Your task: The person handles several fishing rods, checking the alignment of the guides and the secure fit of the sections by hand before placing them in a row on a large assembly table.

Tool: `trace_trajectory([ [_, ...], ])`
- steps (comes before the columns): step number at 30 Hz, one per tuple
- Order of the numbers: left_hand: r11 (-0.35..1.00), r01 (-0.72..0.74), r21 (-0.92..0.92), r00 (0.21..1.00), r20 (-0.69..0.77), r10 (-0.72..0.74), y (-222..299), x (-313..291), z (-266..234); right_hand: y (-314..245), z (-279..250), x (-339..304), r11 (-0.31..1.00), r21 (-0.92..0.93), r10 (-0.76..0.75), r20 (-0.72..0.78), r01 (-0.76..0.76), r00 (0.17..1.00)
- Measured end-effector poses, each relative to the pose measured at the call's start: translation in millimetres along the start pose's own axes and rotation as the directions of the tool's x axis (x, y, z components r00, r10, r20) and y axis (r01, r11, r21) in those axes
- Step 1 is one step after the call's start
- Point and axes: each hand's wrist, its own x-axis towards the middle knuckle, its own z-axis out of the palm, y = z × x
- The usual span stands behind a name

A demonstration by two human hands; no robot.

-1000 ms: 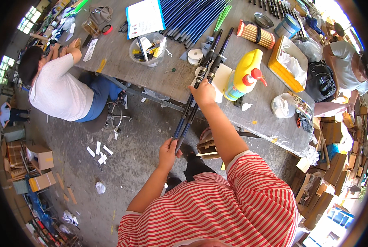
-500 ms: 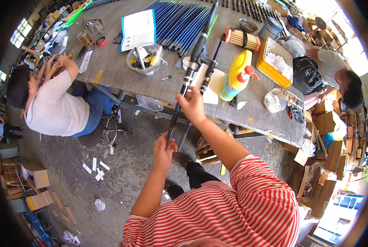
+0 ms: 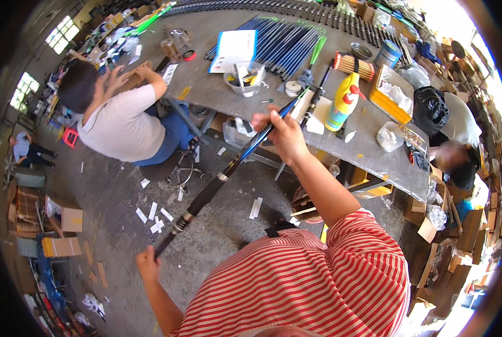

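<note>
From left hand point(image 3: 148, 265) to right hand point(image 3: 283, 133), clamped well apart on rod point(image 3: 206, 194): possible scrape against table point(image 3: 380, 165) if swung wide.

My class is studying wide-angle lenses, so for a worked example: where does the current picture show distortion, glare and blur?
Head view: the row of dark rods along the far side of the table bows into an arc; head view: glare whites out the upper right; head view: the right hand looks slightly soft, while the yellow bottle looks fairly sharp.
</note>
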Motion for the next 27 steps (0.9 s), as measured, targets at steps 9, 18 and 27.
trace_trajectory([
  [9,0.304,-0.152,-0.940,0.976,-0.095,0.196,33,-2,19,89,64,-83,0.957,0.046,0.245,0.408,-0.288,0.880],
  [18,0.438,-0.284,-0.853,0.954,-0.204,0.222,83,-2,-21,49,58,-94,0.782,-0.419,0.611,0.373,-0.461,0.698],
  [27,0.514,-0.577,-0.635,0.741,-0.143,0.656,225,-32,46,56,93,-143,0.849,-0.144,0.420,0.766,-0.508,0.486],
])
